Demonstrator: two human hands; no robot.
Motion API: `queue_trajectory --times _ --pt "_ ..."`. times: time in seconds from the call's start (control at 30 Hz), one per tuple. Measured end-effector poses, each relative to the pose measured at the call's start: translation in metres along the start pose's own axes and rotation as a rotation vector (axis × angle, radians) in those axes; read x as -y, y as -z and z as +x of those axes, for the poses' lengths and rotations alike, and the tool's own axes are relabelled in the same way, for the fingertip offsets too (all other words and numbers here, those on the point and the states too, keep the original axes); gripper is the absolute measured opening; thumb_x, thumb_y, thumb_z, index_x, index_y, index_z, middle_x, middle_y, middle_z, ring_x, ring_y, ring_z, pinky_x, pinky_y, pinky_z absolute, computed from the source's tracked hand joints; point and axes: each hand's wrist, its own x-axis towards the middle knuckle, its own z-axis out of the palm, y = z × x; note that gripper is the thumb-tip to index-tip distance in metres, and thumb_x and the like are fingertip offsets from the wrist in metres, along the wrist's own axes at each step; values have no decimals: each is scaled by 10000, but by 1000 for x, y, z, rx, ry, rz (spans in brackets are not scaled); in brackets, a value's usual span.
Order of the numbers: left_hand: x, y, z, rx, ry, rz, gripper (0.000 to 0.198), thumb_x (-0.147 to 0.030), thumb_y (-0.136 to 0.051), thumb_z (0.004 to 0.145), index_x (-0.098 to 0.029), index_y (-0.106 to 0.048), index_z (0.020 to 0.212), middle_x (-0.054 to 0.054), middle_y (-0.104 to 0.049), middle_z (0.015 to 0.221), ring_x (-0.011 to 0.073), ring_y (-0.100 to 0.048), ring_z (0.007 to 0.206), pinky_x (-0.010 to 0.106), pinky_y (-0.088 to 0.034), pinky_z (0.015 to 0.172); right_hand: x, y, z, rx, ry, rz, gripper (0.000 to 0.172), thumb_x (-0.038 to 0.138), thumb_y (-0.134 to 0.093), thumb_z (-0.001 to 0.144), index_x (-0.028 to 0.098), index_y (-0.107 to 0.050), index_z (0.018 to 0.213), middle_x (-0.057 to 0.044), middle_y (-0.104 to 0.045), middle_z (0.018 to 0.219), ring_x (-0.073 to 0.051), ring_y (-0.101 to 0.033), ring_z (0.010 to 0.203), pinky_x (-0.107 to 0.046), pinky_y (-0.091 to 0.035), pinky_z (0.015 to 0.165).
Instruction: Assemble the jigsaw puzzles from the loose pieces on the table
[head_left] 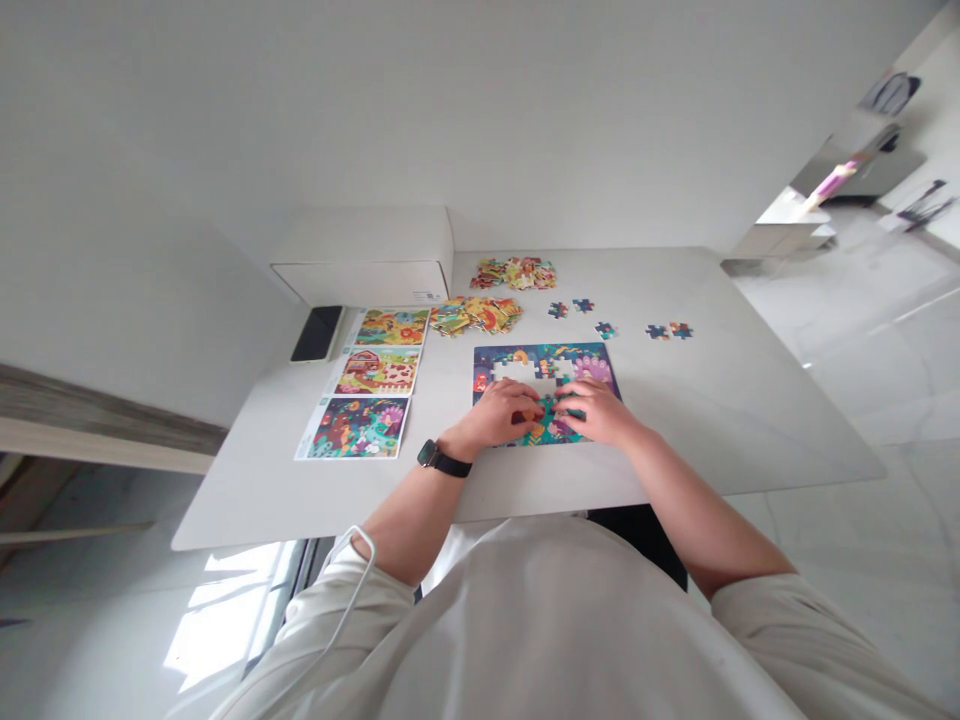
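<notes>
A partly filled jigsaw puzzle [596,366] in dark blue, purple and teal lies on the table in front of me, with white gaps in its upper middle. My left hand [504,412] rests over its lower left part, fingers and thumb curled in around what looks like a puzzle piece, mostly hidden by the fingers. From the other side my right hand [596,410] reaches in, its fingers apart and their tips touching the puzzle's surface near the centre. The two hands' fingertips are close together, with a narrow strip of puzzle between them.
Several loose blue pieces [558,310] lie beyond the puzzle, with an orange-blue piece [681,330] farther right. Piles of yellow pieces [487,315] and mixed pieces [525,272] sit behind. At left are a picture sheet [375,372], a phone [318,333] and a white box [360,280].
</notes>
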Motion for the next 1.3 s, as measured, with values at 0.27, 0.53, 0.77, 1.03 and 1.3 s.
queue_trajectory --times 0.27,0.53,0.77,1.03,1.3 --pt "0 -4 0 12 -46 2 151 -367 -780 911 -340 -881 1019 69 -800 1265 307 -676 1161 483 -390 1132 1 8 0 9 4 33 213 233 -731 960 320 -872 1093 -62 -809 1189 -283 -739 1106 -515 -554 1061" --pt "-7 -3 1 -8 -15 -6 141 -339 -789 878 -333 -884 982 64 -809 1234 303 -677 1128 490 -408 1124 6 12 -5 35 2 76 211 218 -722 964 334 -875 1052 -44 -822 1149 -261 -754 1075 -497 -559 1070" --pt "-4 -2 1 -7 -48 -7 145 -338 -773 901 -329 -881 996 70 -807 1216 287 -685 1110 468 -429 1109 12 18 0 91 5 57 190 228 -763 948 346 -877 1044 -29 -826 1185 -265 -762 1092 -491 -560 1066" --pt "-2 -2 0 -15 -69 61 174 -322 -753 917 -318 -866 1049 73 -801 1195 278 -704 1073 466 -452 1078 19 21 5 162 -4 41 178 188 -772 925 323 -883 960 -30 -825 1114 -259 -772 1035 -461 -583 1010" --pt "6 3 0 -163 -14 31 207 -338 -687 978 -274 -835 1107 103 -785 1178 269 -720 1072 442 -531 1025 7 45 9 48 -82 356 208 307 -675 1032 300 -843 1154 -54 -801 1234 -231 -737 1186 -414 -546 1091"
